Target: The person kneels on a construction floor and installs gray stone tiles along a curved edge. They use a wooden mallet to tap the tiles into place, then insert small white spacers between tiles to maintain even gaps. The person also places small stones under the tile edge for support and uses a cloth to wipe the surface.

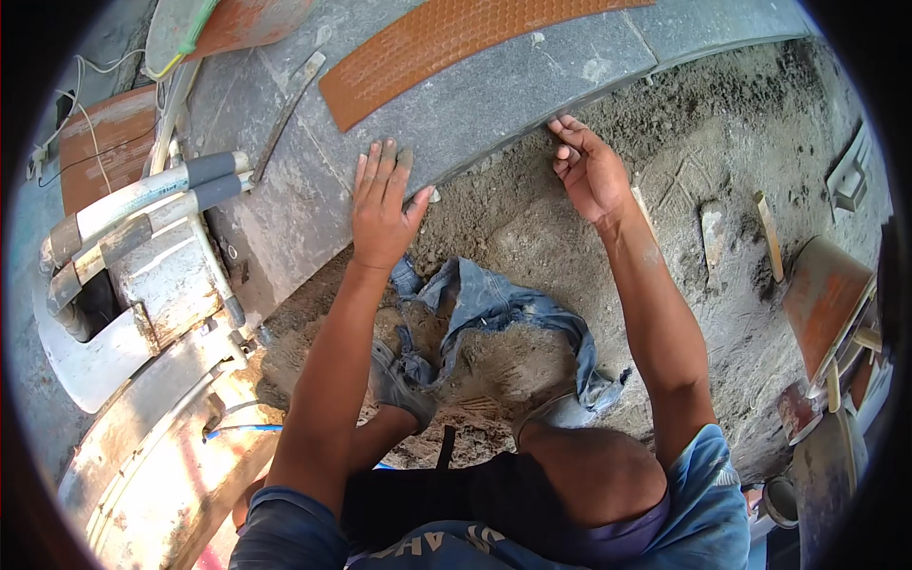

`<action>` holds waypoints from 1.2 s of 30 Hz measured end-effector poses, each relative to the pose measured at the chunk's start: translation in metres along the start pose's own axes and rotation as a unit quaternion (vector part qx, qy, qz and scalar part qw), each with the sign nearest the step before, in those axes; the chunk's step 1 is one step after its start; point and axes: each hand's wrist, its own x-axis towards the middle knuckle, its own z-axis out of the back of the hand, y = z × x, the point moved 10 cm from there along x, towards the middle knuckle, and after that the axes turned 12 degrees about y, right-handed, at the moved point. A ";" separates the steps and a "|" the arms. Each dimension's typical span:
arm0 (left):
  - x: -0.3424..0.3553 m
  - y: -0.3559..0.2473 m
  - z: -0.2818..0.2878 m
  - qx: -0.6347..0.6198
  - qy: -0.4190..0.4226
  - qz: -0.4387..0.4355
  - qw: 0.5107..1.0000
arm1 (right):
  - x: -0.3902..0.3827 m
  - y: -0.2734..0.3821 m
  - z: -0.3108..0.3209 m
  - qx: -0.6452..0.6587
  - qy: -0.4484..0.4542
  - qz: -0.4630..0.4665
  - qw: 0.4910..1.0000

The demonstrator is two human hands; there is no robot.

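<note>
A large grey paving slab [494,95] lies at the edge of a sandy bed [532,237]. My left hand [382,204] rests flat on the slab's near corner, fingers spread and dusty, thumb hooked over the edge. My right hand [589,171] grips the slab's front edge further right, fingers curled under it. An orange studded tile strip [446,43] runs across the laid paving behind the slab. I kneel on the sand over a piece of blue denim cloth [494,309].
A wheelbarrow or cart with grey-taped white handles [142,204] and a dusty metal frame stands at left. Wooden stakes [768,233] and a trowel-like tool [712,237] lie in the sand at right. A rust-coloured tile [822,299] leans at far right.
</note>
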 end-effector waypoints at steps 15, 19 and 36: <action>-0.042 0.037 0.002 -0.030 0.037 -0.022 0.999 | 0.000 -0.003 -0.003 -0.010 0.018 -0.002 1.000; -0.040 0.034 -0.003 -0.037 0.040 -0.030 0.998 | -0.003 -0.002 -0.002 -0.008 0.004 -0.001 1.000; -0.043 0.037 -0.011 -0.012 0.068 -0.025 0.997 | -0.002 0.000 0.002 0.023 -0.006 0.000 1.000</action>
